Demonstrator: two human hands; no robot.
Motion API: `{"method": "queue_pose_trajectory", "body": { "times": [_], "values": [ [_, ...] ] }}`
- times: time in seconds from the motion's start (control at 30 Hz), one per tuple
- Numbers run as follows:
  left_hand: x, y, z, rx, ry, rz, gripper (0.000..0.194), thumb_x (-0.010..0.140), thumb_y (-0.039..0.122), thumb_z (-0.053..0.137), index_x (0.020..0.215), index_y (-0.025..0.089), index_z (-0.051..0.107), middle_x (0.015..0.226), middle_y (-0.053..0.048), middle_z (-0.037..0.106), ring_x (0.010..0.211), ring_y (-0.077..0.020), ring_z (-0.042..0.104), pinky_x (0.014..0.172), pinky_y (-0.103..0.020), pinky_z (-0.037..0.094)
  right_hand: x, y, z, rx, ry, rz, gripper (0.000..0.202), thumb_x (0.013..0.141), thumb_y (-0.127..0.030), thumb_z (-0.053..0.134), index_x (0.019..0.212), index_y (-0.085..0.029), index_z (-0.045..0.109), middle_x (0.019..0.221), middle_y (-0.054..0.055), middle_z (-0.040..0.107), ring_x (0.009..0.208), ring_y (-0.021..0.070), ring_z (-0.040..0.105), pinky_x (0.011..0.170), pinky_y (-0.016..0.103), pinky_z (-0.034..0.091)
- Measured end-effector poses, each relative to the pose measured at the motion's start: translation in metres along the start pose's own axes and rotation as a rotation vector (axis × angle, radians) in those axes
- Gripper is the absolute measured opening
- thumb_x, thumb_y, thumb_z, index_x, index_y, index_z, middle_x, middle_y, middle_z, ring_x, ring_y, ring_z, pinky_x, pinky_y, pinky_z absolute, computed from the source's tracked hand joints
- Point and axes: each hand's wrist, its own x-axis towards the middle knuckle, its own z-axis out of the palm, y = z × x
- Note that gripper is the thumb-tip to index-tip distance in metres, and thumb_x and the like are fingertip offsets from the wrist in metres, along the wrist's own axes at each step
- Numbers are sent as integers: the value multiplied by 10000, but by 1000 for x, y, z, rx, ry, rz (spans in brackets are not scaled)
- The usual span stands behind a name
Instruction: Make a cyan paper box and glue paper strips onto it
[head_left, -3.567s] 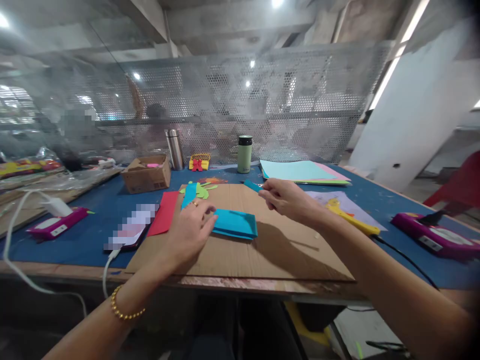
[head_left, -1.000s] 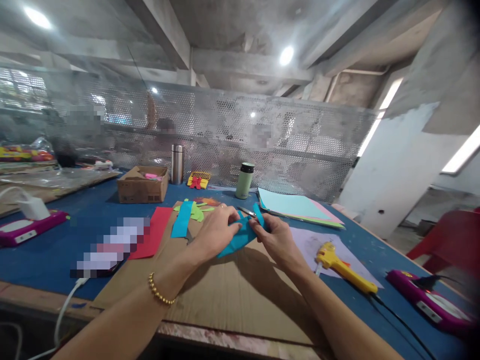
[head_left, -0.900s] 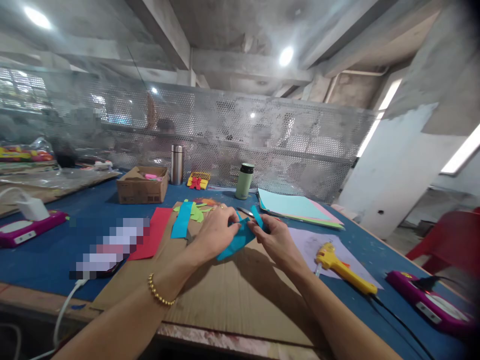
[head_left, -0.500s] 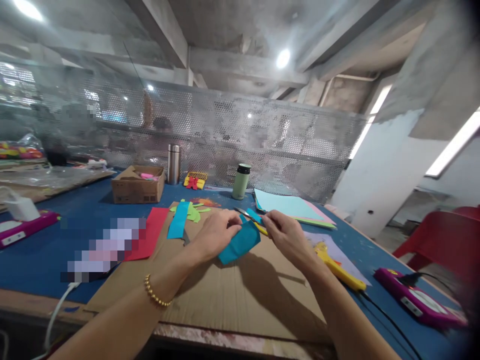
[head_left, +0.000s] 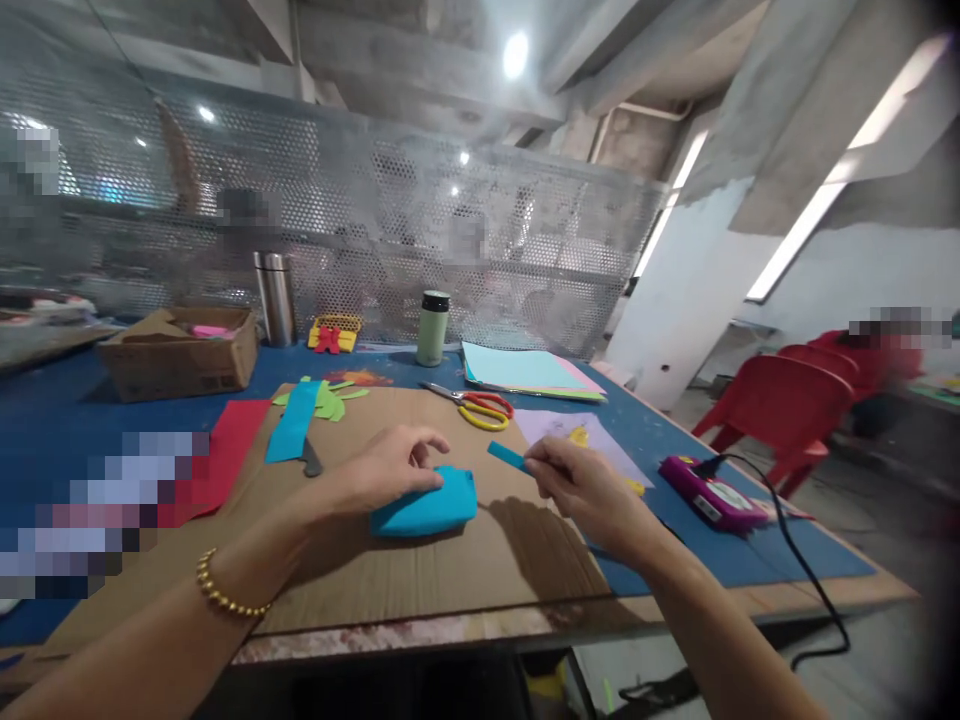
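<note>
My left hand (head_left: 390, 468) is over the cardboard, thumb and index finger apart. Its thumb touches the top of a folded bright-blue paper piece (head_left: 431, 508) lying there; the other fingers are partly hidden. Between the thumb and fingers of my right hand (head_left: 574, 482) is a narrow blue paper strip (head_left: 505, 456), its free end pointing left. Scissors (head_left: 484, 408) with red and yellow handles lie behind the hands. Left of them, another blue strip (head_left: 293, 420) lies across green paper cutouts (head_left: 330, 400), with a dark grey handle-like piece (head_left: 311, 462) showing beside it.
The cardboard sheet (head_left: 360, 590) covers the table's front. Red paper (head_left: 232, 440) lies left, purple paper (head_left: 536, 428) right, and a stack of coloured sheets (head_left: 525, 370) behind. A green bottle (head_left: 433, 330), steel flask (head_left: 276, 300), cardboard box (head_left: 180, 355) and purple power strip (head_left: 705, 492) stand around.
The view has turned right. The folded blue piece has come down onto the cardboard, and my left fingers have loosened from it. My right hand has drawn away rightward with the strip.
</note>
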Motion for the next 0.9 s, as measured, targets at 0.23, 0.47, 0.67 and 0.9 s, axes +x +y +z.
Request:
{"method": "queue_pose_trajectory", "body": {
  "times": [0.23,0.47,0.67,0.9],
  "values": [
    [-1,0,-10,15,-74,58,317,690,263,675,981,140,706,795,-6,596,743,-155,543,639,-254,409,-1,-1,6,183,-102,17,152,950,-298,466,883,-204,565,737,7,705,464,96,527,487,230,401],
    [-7,9,-23,-10,-172,86,181,708,210,638,860,155,721,750,-6,666,710,-149,556,643,-249,416,0,-2,4,180,-115,-8,109,925,-266,502,962,-213,591,768,-4,706,538,111,578,528,232,463],
    [-11,19,-27,51,-72,86,144,713,200,618,820,151,702,752,-12,670,704,-152,567,640,-255,429,-10,-19,4,100,0,-134,74,904,-209,548,927,-217,618,782,4,741,577,123,623,572,245,469],
    [-10,20,-26,41,-75,90,140,711,214,625,812,151,698,738,-9,674,696,-150,580,629,-249,434,-18,-34,7,-15,180,-296,94,908,-199,573,896,-219,664,695,-3,716,585,137,638,575,246,464]
  ]
}}
